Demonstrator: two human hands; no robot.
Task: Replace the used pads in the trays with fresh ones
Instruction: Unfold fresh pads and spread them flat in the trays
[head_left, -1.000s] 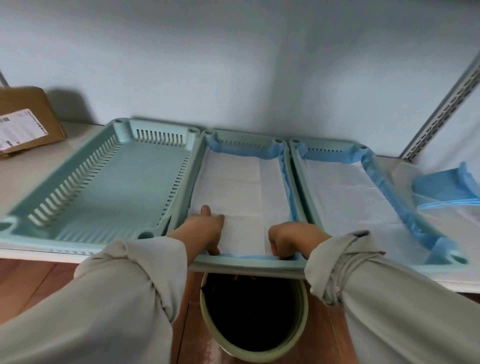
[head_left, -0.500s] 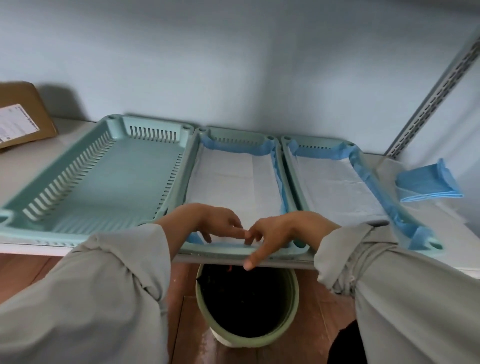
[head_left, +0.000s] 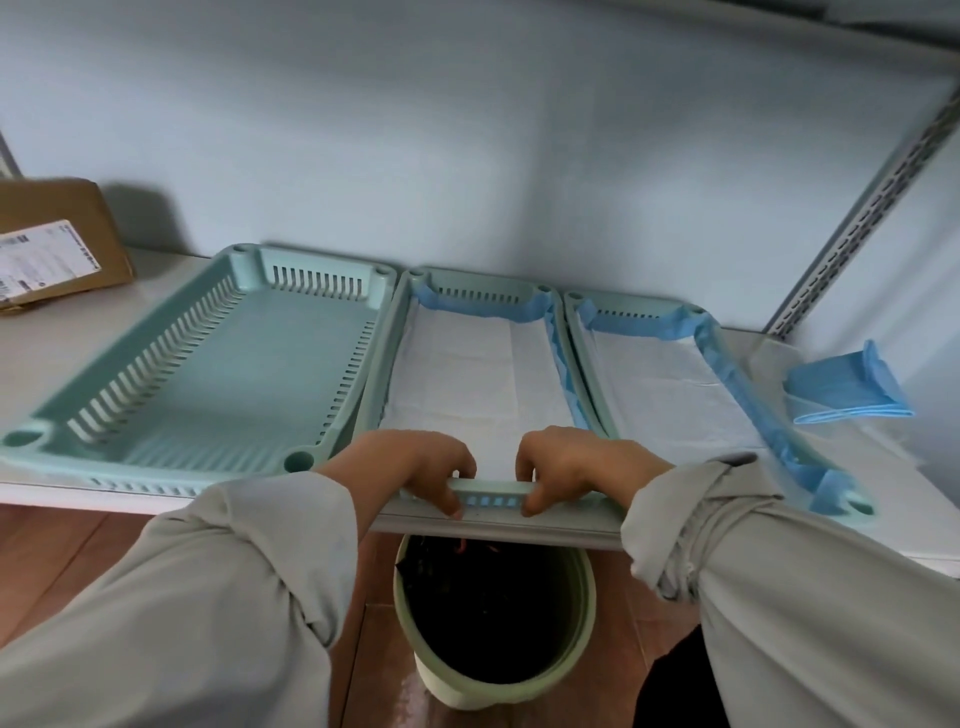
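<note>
- Pale green plastic, the left tray (head_left: 208, 374) sits bare on the white shelf (head_left: 62, 332), beside a cardboard box (head_left: 52, 244).
- The middle tray (head_left: 387, 364) holds a white pad (head_left: 472, 379): soft, light, likely floppy, best pinched at a blue edge.
- Left hand (head_left: 415, 462) and right hand (head_left: 566, 462) curl over its stiff front rim.
- The right tray (head_left: 582, 332) is lined too; a folded blue pad (head_left: 847, 389) lies beyond.
- A bin (head_left: 493, 691) stands below on a wooden floor.

White shelf (head_left: 883, 499): trays (head_left: 218, 374), box (head_left: 52, 249), seemingly pads (head_left: 847, 389).
</note>
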